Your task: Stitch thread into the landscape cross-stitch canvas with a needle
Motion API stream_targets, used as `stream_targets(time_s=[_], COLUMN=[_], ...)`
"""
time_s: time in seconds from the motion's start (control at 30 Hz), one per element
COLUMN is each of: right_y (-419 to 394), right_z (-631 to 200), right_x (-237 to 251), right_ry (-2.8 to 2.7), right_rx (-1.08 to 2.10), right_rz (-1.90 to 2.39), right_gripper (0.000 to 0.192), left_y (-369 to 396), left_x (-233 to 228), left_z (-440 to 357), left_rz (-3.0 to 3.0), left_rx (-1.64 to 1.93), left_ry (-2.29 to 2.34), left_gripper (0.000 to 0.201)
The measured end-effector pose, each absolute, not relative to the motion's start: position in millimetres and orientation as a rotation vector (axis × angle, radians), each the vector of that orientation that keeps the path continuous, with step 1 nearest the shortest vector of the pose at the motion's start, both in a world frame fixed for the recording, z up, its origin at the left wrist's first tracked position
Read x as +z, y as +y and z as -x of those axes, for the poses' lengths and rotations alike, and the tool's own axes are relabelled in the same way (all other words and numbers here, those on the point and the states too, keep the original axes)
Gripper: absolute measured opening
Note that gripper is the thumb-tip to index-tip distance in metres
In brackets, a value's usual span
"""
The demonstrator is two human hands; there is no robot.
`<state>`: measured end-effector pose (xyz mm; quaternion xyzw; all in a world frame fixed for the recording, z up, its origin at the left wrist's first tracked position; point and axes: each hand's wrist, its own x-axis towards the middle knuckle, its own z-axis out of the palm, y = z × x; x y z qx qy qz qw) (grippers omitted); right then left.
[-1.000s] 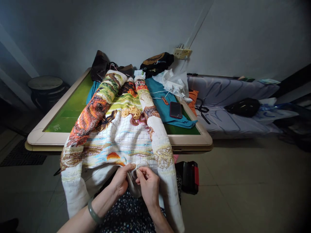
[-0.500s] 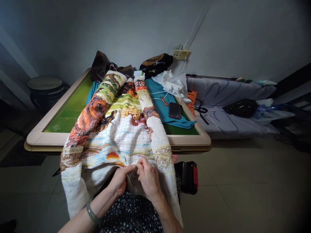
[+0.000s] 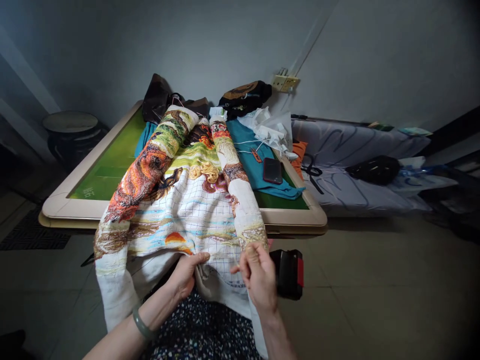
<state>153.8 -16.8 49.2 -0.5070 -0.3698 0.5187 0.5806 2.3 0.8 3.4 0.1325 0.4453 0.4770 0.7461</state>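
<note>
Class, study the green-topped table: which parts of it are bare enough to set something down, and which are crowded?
Bare green felt lies left of the rolled cross-stitch canvas, inside the cream rim. The far and right side is crowded: teal cloth, dark phone, white bags.

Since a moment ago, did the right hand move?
Yes. The right hand has moved to the right, away from the left hand, toward the black and red case on the floor. The left hand pinches the embroidered cloth.

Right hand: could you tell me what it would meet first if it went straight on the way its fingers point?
Probably the embroidered cloth: the right hand points up and leftward over its gridded part, though depth is unclear.
</note>
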Motion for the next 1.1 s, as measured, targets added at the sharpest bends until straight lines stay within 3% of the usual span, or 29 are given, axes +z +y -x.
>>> stream_targets(time_s=[0.1,0.27,0.87,1.1], right_y=[-27,-29,-25,-28], right_z=[-140,-132,-125,-121], right_x=[24,14,18,14], right_ry=[-1.091,-1.336,-1.414,-1.394], right_rx=[1.293,1.164,0.904,1.012], right_rz=[1.396,1.534,1.646,1.632], right_gripper=[0.026,0.022,0.025,0.021], left_y=[1,1,1,1], left_x=[2,4,9,7], left_z=[-1,-1,-2,-1], left_rz=[-0.311,-0.278,-0.252,-0.277], left_rx=[1.032,1.017,1.034,0.987], left_ry=[1.000,1.010,1.008,0.998], left_gripper=[0.020,0.016,0.017,0.017])
